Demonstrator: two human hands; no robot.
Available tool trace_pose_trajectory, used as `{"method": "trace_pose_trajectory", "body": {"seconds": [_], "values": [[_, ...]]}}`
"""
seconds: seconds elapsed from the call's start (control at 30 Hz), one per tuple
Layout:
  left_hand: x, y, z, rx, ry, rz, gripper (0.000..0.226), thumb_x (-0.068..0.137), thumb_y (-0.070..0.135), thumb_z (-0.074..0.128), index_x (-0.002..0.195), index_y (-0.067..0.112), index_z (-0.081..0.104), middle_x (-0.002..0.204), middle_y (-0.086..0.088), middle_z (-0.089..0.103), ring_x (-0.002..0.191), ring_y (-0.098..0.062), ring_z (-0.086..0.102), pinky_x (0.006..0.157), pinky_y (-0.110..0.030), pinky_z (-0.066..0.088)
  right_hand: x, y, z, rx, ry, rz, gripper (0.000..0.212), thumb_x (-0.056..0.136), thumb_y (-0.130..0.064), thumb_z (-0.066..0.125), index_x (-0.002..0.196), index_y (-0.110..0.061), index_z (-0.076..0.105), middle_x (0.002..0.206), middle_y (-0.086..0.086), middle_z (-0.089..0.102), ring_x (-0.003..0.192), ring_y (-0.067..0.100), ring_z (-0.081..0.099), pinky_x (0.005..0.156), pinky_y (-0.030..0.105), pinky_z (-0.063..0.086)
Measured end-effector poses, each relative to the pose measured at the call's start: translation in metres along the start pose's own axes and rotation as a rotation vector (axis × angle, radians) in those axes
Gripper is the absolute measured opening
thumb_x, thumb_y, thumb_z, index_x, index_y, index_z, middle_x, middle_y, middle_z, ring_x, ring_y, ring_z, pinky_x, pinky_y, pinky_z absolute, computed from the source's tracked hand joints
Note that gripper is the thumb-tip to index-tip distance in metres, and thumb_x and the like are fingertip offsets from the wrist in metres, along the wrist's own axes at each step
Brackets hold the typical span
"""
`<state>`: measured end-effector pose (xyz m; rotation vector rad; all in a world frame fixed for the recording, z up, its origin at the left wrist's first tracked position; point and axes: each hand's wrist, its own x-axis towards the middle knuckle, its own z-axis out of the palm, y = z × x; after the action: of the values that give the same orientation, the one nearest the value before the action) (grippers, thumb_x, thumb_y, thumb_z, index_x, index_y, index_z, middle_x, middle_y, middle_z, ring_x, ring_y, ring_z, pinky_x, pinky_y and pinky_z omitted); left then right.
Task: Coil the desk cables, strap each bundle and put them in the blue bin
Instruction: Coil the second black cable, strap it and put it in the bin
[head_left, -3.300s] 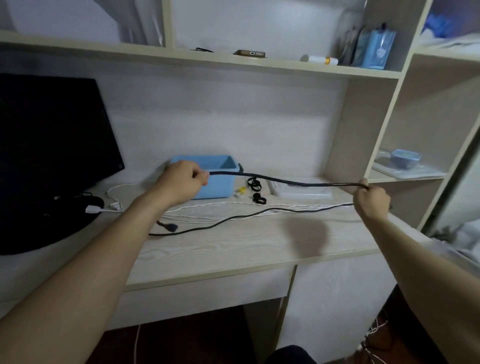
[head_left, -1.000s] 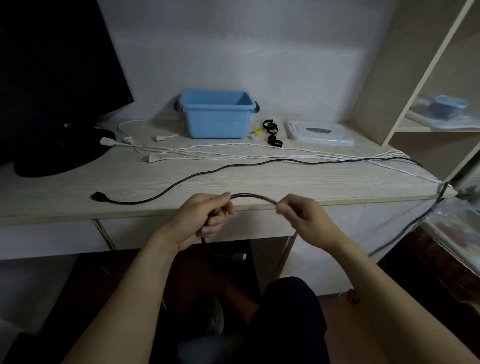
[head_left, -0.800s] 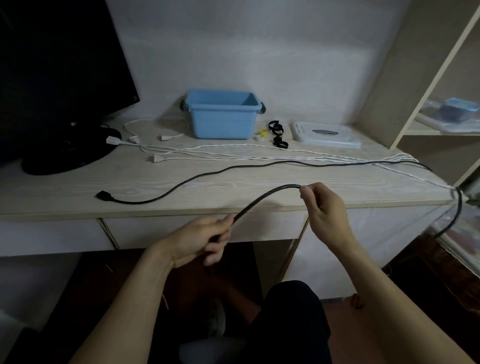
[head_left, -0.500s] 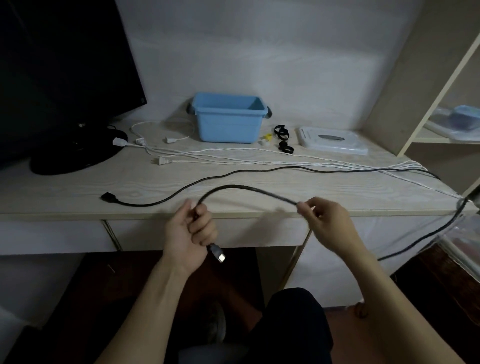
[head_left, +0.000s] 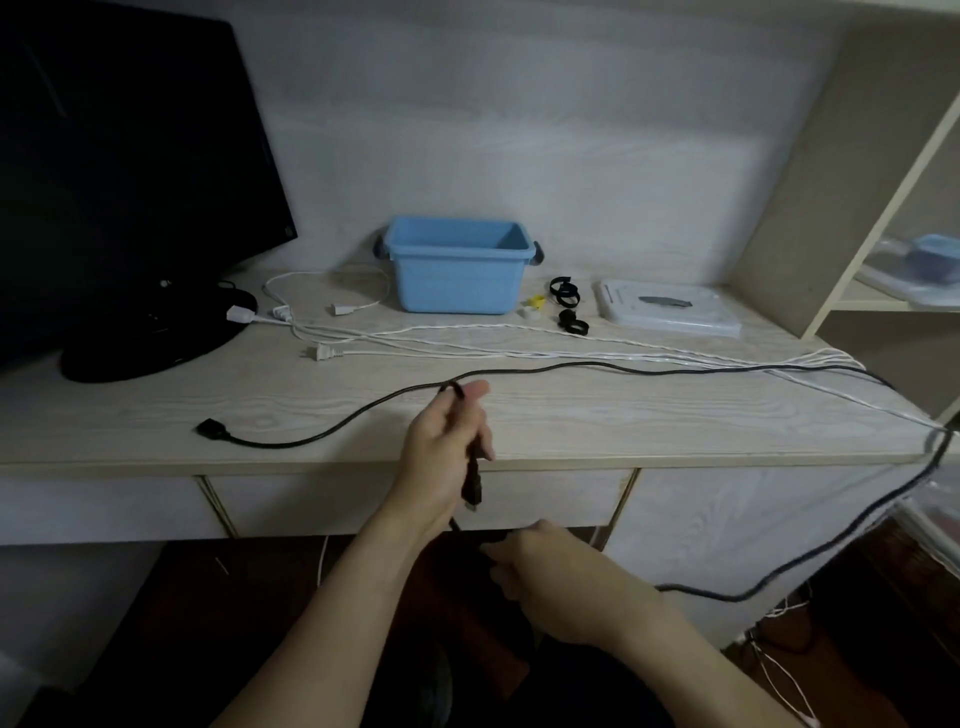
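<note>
My left hand grips a thick black cable in front of the desk edge, its plug end hanging just below the fingers. My right hand holds the same cable lower down, below the desk front; its far part runs off to the right near the floor. A thinner black cable lies across the desk. White cables stretch behind it. The blue bin stands at the back, with black straps to its right.
A black monitor on its round base fills the left of the desk. A flat white box lies right of the straps. A shelf unit rises at the right. Small yellow and white bits lie by the bin.
My right hand has dropped from desk-edge height to below the desk front, drawing the cable down. My left hand has risen slightly, so the held stretch now runs almost vertically.
</note>
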<state>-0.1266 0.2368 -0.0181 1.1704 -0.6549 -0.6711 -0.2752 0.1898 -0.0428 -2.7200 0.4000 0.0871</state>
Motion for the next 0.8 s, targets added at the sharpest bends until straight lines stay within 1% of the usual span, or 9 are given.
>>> {"method": "trace_pose_trajectory", "body": {"seconds": [0.07,0.2,0.3,0.37,0.47,0.53,0.63,0.73,0.8], "values": [[-0.003,-0.002,-0.001,0.327,-0.129,0.061,0.022,0.103,0.006,0.043,0.116,0.009,0.061,0.068,-0.003,0.058,0.064,-0.016,0.057,0.068,-0.027,0.052,-0.001,0.001,-0.01,0.029,0.086,-0.033,0.025,0.099,-0.022,0.054,0.079,-0.013,0.066,0.079,0.002,0.068,0.07,0.014,0.06,0.068,0.029,0.048],[-0.004,-0.002,-0.009,0.652,-0.344,-0.043,0.023,0.102,0.004,0.043,0.113,0.011,0.063,0.074,-0.002,0.069,0.061,-0.017,0.065,0.066,-0.03,0.054,-0.007,0.009,-0.041,0.057,0.234,-0.013,0.02,0.087,-0.043,0.072,0.082,-0.024,0.076,0.064,-0.018,0.061,0.061,0.0,0.059,0.062,0.011,0.043],[-0.006,-0.001,-0.012,0.798,-0.492,-0.138,0.022,0.104,0.012,0.042,0.108,0.013,0.063,0.066,0.001,0.069,0.054,-0.018,0.061,0.057,-0.028,0.048,-0.011,0.022,-0.056,0.151,0.341,-0.003,0.027,0.069,-0.044,0.088,0.084,-0.025,0.076,0.069,-0.023,0.063,0.066,-0.007,0.062,0.062,0.009,0.045],[-0.009,0.002,-0.009,0.694,-0.565,-0.28,0.029,0.106,0.022,0.039,0.1,0.007,0.062,0.055,0.0,0.058,0.045,-0.017,0.044,0.047,-0.028,0.035,-0.013,0.03,-0.063,0.197,0.449,0.011,0.034,0.062,-0.052,0.087,0.08,-0.027,0.074,0.069,-0.019,0.067,0.068,-0.002,0.064,0.06,0.011,0.046],[-0.01,0.012,-0.008,0.476,-0.723,-0.42,0.062,0.103,0.05,0.034,0.099,-0.003,0.065,0.048,0.0,0.035,0.041,-0.011,0.023,0.041,-0.023,0.019,-0.01,0.044,-0.069,0.242,0.611,0.012,0.046,0.058,-0.068,0.076,0.078,-0.026,0.072,0.071,-0.013,0.067,0.07,0.006,0.064,0.06,0.013,0.046],[-0.007,0.015,-0.01,0.264,-0.787,-0.405,0.057,0.1,0.048,0.041,0.088,-0.002,0.065,0.045,0.005,0.026,0.036,-0.008,0.017,0.038,-0.023,0.013,-0.006,0.05,-0.068,0.258,0.638,-0.013,0.045,0.069,-0.065,0.07,0.081,-0.022,0.074,0.074,-0.009,0.065,0.071,0.01,0.062,0.06,0.018,0.046],[-0.002,0.017,-0.016,-0.13,-0.713,-0.42,0.038,0.093,0.042,0.048,0.069,0.013,0.052,0.042,0.008,0.02,0.034,-0.007,0.012,0.038,-0.026,0.008,-0.003,0.055,-0.063,0.237,0.639,-0.01,0.045,0.091,-0.056,0.051,0.084,-0.015,0.07,0.071,-0.002,0.062,0.067,0.015,0.058,0.059,0.026,0.044],[0.004,0.018,-0.027,-0.429,-0.611,-0.41,0.041,0.095,0.039,0.042,0.059,0.02,0.046,0.041,0.009,0.015,0.034,-0.009,0.01,0.036,-0.025,0.009,-0.005,0.065,-0.063,0.294,0.692,0.072,0.044,0.099,-0.049,0.039,0.09,-0.018,0.068,0.069,-0.007,0.063,0.064,0.004,0.059,0.058,0.014,0.04],[0.009,0.021,-0.031,-0.608,-0.473,-0.362,0.047,0.098,0.037,0.036,0.054,0.023,0.043,0.037,0.009,0.018,0.033,-0.01,0.009,0.034,-0.023,0.012,-0.004,0.073,-0.062,0.226,0.717,0.123,0.046,0.104,-0.047,0.033,0.091,-0.02,0.068,0.065,-0.014,0.058,0.062,0.005,0.056,0.059,0.021,0.041]]}}
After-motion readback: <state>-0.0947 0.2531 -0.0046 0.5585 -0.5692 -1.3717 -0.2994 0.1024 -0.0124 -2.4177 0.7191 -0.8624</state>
